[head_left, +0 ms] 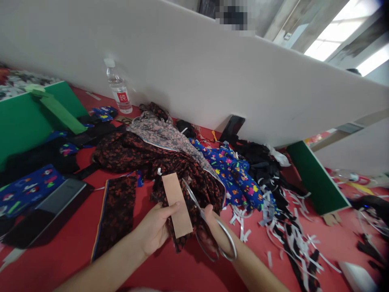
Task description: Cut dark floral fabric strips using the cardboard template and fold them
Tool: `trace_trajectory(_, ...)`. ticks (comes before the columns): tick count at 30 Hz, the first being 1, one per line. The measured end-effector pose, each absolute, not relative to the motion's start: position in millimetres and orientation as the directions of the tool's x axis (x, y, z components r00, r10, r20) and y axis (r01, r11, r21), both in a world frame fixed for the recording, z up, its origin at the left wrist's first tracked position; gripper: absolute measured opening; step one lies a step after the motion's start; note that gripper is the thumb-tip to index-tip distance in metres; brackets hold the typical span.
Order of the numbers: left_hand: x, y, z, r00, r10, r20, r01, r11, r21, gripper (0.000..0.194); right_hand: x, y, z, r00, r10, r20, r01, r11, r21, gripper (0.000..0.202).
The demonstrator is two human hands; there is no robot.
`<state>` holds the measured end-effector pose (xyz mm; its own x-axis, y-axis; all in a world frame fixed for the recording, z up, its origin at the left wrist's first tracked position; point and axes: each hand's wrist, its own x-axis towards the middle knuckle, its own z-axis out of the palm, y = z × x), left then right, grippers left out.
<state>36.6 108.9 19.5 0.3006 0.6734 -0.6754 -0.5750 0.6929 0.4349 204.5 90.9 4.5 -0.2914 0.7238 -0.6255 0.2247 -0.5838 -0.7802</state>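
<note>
My left hand [158, 227] pinches a tan rectangular card [176, 198] against the dark floral fabric [133, 152], thumb on top of the card. Silver scissors [193, 195] are in my right hand [214, 231], their blades pointing up and away along the card's right side, over the cloth. Part of the fabric hangs below the card, between my hands. To the left lies a separate strip of the same floral cloth [115, 215] with a coloured edge. A blue patterned cloth [227, 170] lies just past the scissors.
A water bottle [119, 87] stands against the white partition [194, 69]. A phone [232, 125] leans there too. Green boards [319, 178] stand at both sides. White and black scraps [294, 239] litter the red table on the right; a dark glossy box [45, 211] sits left.
</note>
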Motion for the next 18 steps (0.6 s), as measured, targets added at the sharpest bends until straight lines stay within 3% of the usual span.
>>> trace_trajectory(5,36.4,107.3,15.6,0.329,0.672,-0.663,-0.590,0.695,0.411,0.041,204.7,92.5,3.2,-0.345,0.723,-0.599,0.166,-0.581,-0.797,0.076)
trace_trajectory(18,38.5,105.9,16.0,0.318,0.661,-0.679,-0.562,0.708,0.427,0.035,205.3,91.1,2.8,-0.248,0.709,-0.659,0.221,-0.621,-0.752,0.079)
